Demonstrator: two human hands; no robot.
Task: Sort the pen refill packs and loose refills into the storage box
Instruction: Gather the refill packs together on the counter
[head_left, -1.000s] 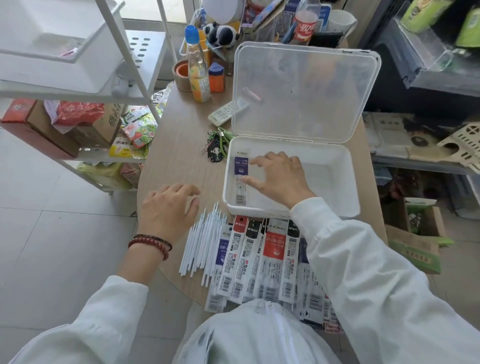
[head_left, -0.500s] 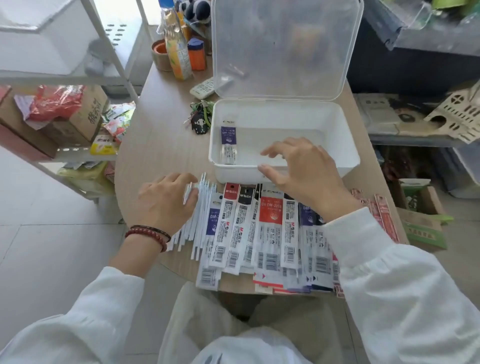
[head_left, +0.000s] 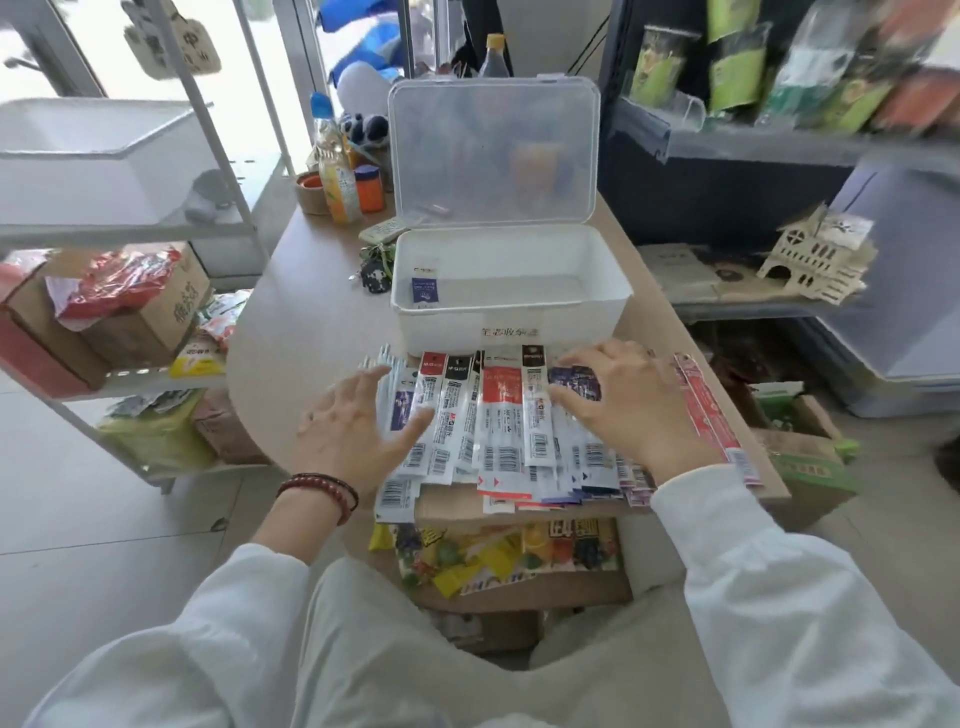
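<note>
Withdrawal from the storage box (head_left: 509, 312) left one pack (head_left: 425, 288) inside; your right grip (head_left: 623, 405) joined your left grip (head_left: 358, 421), both apart and empty, over the remaining refill packs (head_left: 498, 415).

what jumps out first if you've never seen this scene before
The fan of pen refill packs spread along the near edge of the table catches the eye first, with the left hand and right hand held open, fingers spread, over it. Just behind it stands the white storage box, its clear lid upright, with a single blue-labelled pack at its left end.
</note>
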